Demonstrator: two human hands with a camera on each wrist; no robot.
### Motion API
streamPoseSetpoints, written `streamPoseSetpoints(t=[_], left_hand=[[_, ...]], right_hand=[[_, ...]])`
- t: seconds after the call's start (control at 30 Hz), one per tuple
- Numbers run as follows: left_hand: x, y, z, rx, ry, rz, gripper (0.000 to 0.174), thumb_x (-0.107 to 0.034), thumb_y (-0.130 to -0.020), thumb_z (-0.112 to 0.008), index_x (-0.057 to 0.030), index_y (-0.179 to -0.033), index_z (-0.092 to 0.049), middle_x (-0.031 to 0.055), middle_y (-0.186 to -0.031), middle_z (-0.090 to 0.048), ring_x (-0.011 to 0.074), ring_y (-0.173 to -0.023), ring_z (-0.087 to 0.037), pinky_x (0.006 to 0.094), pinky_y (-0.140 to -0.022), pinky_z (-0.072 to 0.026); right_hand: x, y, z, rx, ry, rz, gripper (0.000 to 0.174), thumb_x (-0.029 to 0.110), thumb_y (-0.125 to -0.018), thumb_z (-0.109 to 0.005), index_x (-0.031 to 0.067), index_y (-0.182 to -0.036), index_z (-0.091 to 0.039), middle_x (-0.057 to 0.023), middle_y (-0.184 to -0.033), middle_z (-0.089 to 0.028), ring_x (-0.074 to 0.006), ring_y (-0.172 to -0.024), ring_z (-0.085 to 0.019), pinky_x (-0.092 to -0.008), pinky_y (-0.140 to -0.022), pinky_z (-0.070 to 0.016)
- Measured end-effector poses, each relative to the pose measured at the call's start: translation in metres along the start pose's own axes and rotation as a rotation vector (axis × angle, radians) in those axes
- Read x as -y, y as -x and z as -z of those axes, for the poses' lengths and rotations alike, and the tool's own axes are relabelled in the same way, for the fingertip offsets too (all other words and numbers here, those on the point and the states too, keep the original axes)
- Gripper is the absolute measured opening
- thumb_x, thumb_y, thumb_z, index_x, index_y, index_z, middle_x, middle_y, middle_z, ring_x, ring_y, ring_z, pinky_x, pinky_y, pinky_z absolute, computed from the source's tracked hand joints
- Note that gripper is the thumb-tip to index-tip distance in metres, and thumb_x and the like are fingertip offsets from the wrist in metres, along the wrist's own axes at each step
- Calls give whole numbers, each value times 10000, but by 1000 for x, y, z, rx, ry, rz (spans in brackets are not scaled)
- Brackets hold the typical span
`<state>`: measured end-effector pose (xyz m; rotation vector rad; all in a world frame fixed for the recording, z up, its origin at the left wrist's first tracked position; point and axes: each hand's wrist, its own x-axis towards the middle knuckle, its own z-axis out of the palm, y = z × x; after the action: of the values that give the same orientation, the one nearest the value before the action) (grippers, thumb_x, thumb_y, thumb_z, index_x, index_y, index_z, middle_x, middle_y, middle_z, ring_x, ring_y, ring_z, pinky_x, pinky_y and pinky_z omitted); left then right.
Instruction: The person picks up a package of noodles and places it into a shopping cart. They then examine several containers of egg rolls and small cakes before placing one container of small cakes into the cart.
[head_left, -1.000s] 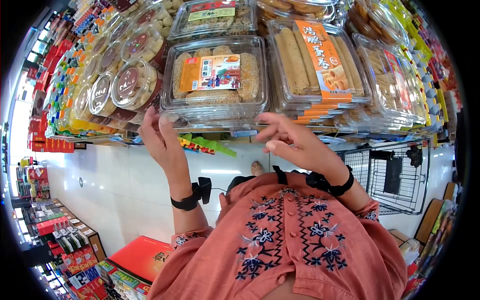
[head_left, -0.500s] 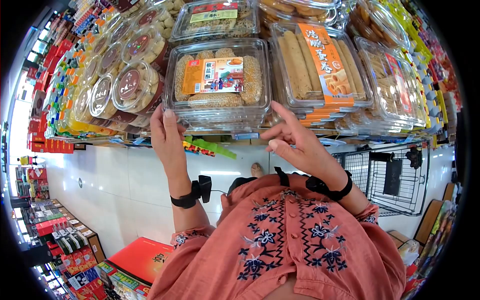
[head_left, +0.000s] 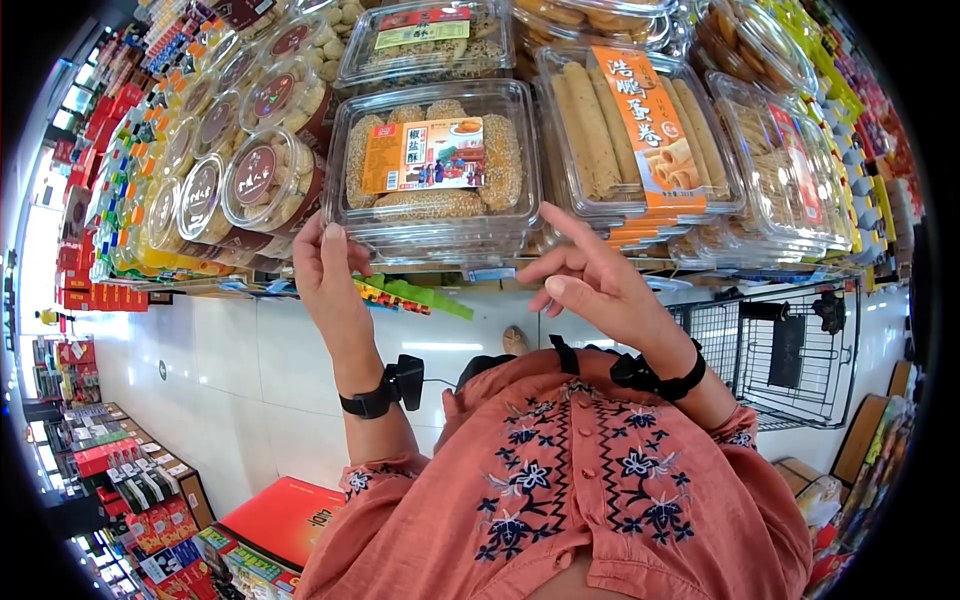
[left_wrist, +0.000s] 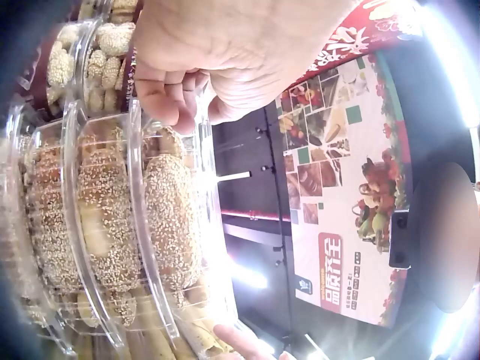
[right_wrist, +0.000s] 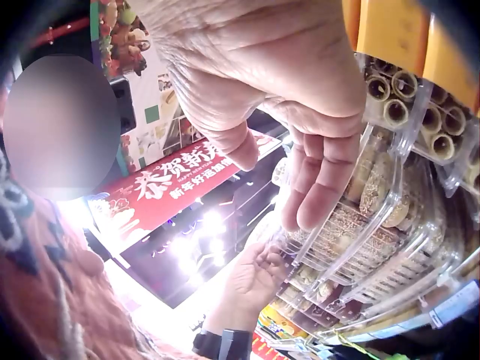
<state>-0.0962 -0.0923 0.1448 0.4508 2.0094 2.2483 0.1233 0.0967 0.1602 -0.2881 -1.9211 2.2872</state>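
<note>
A clear plastic box of sesame-coated pastries [head_left: 432,155] with an orange and white label tops a stack at the front of the display. At its front left corner my left hand [head_left: 335,285] pinches the edge, thumb on top and fingers curled below. In the left wrist view the left hand [left_wrist: 217,64] bends round the lid's rim, beside several stacked pastry boxes [left_wrist: 105,217]. My right hand [head_left: 605,295] has its index fingertip at the box's front right corner, the other fingers loosely bent. Its fingers [right_wrist: 322,180] lie along the stack's side in the right wrist view.
Round tubs [head_left: 262,180] crowd the left side of the stack. Boxed egg rolls [head_left: 640,130] stand close on the right, and another pastry box [head_left: 425,40] lies behind. A shopping cart [head_left: 780,350] is on the floor at the right.
My left hand has moved slightly right onto the box's front left corner. The right hand's index finger has reached up to the front right corner.
</note>
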Motion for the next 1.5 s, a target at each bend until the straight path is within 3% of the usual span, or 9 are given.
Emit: streamPoseSetpoints(t=[0.17,0.57,0.87,1.03,1.5], left_hand=[[-3,2,-1,-12,28,11,265,-172,-1002,-561,22,-1182,-573,26,-873,-581,72,-701,-529,218,-592,-438],[1,1,4,21,4,16,277,-191,-1009,-558,23,-1185,-572,20,-866,-578,70,-696,-524,217,-590,-432],[3,-1,3,23,9,26,302,-203,-1007,-562,28,-1202,-557,33,-866,-581,82,-693,-534,226,-587,-435],[4,-2,4,-1,22,61,320,-222,-1012,-553,28,-1211,-553,38,-870,-584,91,-698,-546,237,-588,-440],[3,-6,4,16,-50,108,365,-370,-1010,-550,-14,-951,-608,9,-687,-521,94,-610,-504,243,-565,-400]], right_hand=[[0,1,0,-7,14,7,690,165,-998,-534,59,-1568,-160,-157,-1160,-643,-190,-941,-672,-306,-786,-531],[1,0,-1,12,26,-19,734,168,-1003,-545,28,-1566,-96,-157,-1159,-626,-165,-933,-648,-294,-817,-519],[-2,0,-2,-10,42,-24,710,149,-992,-531,70,-1572,-128,-154,-1167,-644,-175,-940,-662,-303,-797,-524],[1,-1,-3,-10,26,-61,725,161,-997,-543,18,-1557,-106,-147,-1142,-627,-161,-919,-642,-293,-794,-527],[-6,-7,-1,-14,57,-59,693,170,-998,-516,50,-1563,-132,-141,-1171,-653,-168,-918,-670,-281,-781,-539]])
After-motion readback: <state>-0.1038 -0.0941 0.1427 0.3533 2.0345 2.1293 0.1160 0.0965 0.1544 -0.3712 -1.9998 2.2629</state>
